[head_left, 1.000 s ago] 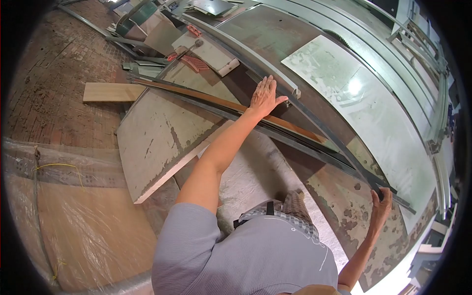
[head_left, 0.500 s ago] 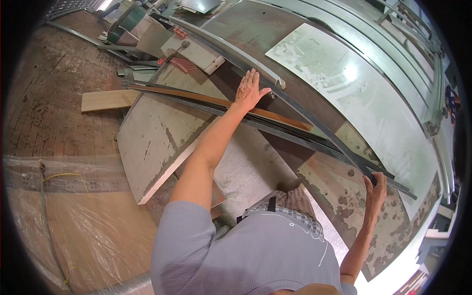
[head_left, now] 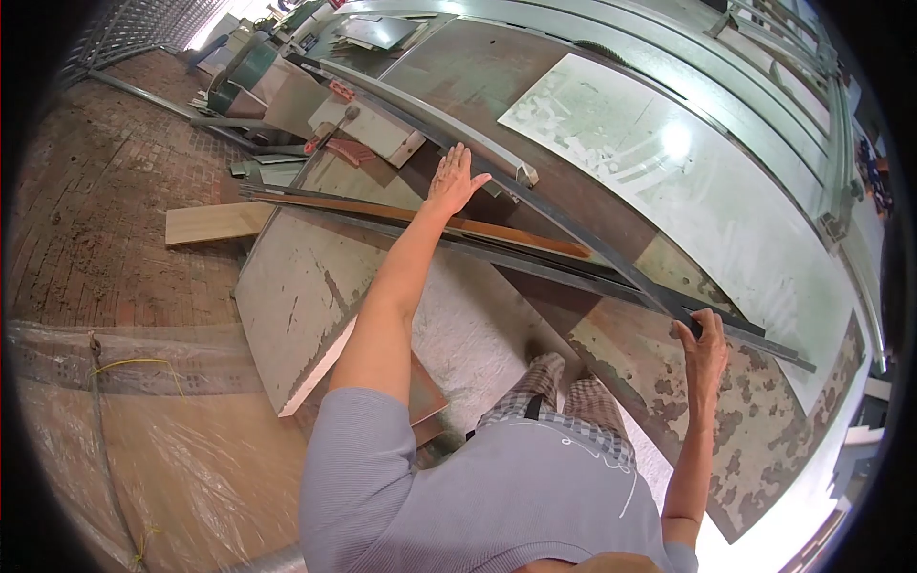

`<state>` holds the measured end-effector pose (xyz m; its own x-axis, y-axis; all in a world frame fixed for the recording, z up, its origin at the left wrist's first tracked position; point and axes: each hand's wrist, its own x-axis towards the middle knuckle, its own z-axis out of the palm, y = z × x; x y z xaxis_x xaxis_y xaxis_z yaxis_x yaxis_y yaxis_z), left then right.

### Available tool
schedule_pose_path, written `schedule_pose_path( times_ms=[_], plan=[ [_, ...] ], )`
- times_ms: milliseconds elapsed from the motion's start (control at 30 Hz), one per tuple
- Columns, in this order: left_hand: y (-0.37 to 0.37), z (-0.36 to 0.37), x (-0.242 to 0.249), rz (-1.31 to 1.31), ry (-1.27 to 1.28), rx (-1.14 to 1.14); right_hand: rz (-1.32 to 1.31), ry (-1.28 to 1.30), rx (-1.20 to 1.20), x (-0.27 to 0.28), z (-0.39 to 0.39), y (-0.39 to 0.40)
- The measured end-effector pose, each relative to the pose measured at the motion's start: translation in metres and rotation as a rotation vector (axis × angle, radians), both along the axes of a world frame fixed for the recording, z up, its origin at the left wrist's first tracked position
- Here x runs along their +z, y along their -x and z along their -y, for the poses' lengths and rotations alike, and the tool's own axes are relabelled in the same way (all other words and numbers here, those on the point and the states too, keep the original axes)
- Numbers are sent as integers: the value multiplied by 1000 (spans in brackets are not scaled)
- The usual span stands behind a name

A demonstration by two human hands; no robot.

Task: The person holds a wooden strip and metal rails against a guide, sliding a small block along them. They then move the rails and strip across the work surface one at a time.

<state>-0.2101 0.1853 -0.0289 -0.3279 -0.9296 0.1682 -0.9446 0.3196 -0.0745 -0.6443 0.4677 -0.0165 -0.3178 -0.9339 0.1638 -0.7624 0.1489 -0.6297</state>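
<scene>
A long dark metal strip (head_left: pixel 587 239) runs slantwise across the worktable. My left hand (head_left: pixel 453 181) lies flat against it, fingers stretched and thumb spread. At the strip's near right end, the thumb and fingers of my right hand (head_left: pixel 705 346) are closed around it. Beneath and beside it lie more dark strips (head_left: pixel 621 286) and a brown strip (head_left: pixel 516 237), crossing it at a shallow angle. A pale metal channel (head_left: pixel 458 134) lies just beyond my left hand, alongside the dark strip.
A whitish sheet (head_left: pixel 621 143) covers the table's far side. A brush (head_left: pixel 334 126) and a red piece (head_left: pixel 351 151) sit at the left by a pale block (head_left: pixel 387 143). A wooden board (head_left: pixel 215 224) juts out left. Plastic-wrapped material (head_left: pixel 191 449) stands at lower left.
My right hand has moved left and slightly up, bringing the strip's end with it. My left hand has shifted left, still flat on the strip. The view has tilted a little.
</scene>
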Motion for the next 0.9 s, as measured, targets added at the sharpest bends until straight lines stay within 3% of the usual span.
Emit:
schedule_pose_path(
  times_ms=[267,900],
  plan=[
    [-23,18,-3,4,37,-20,25,-111,-6,-4,23,-18],
    [-50,52,14,-8,-24,-35,-26,-86,19,26,37,-61]
  ],
)
